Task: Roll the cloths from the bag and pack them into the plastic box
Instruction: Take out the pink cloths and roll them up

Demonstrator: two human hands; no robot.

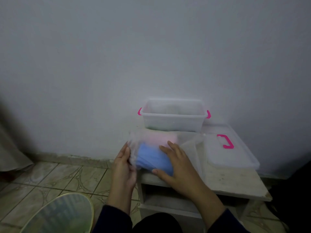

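Observation:
A clear plastic bag (136, 140) lies at the left end of a small white table (235, 180). Through it show a blue cloth (149, 157) in front and a pink cloth (159, 137) behind. My left hand (123, 167) grips the bag's left edge. My right hand (176, 163) lies flat on top, fingers spread over the blue cloth. Behind the bag, against the wall, stands the clear plastic box (173, 120) with pink side latches, open; something pale and greenish shows blurred inside.
The box's clear lid (232, 152) with a pink handle lies flat on the table's right part. The table has an open shelf below. A round glass top (58, 214) with a gold rim sits low left over the tiled floor. A curtain hangs at far left.

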